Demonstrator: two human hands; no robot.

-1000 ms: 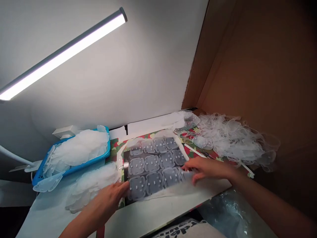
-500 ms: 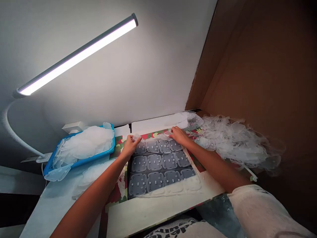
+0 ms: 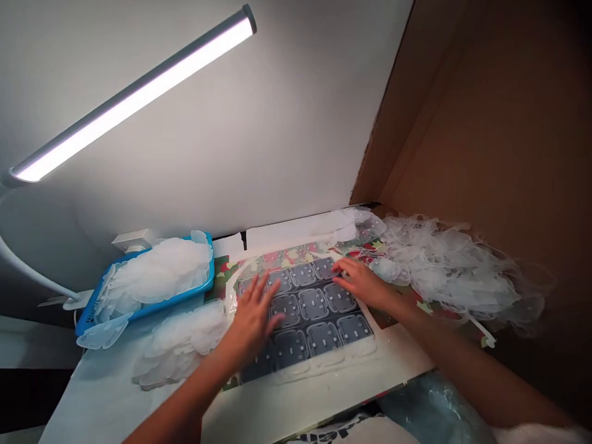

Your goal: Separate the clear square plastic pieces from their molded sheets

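Observation:
A translucent plastic sheet (image 3: 312, 303) with rows of moulded, rounded-square shapes lies over a dark panel. Its far row extends past the panel onto a red and green patterned surface (image 3: 221, 266). Above the left part of the sheet, my left hand (image 3: 253, 317) is open, palm down with fingers spread. My right hand (image 3: 358, 279) is at the sheet's far right corner, its fingers slightly bent and apart, with nothing visible in them. Whether either hand presses on the sheet is hard to tell. The left forearm and hand hide part of the panel's left side.
A blue basket (image 3: 161, 298) heaped with translucent pieces stands at the left, a loose pile of similar pieces (image 3: 185, 339) before it. Tangled clear plastic scraps (image 3: 457, 265) lie at the right beside a cardboard wall (image 3: 499, 135). A lit tube lamp (image 3: 139, 98) hangs overhead.
Both hands have let go of the sheet's far edge, which now lies flat. My left hand has come nearer and spread its fingers; my right has moved slightly right and nearer. The view has shifted slightly.

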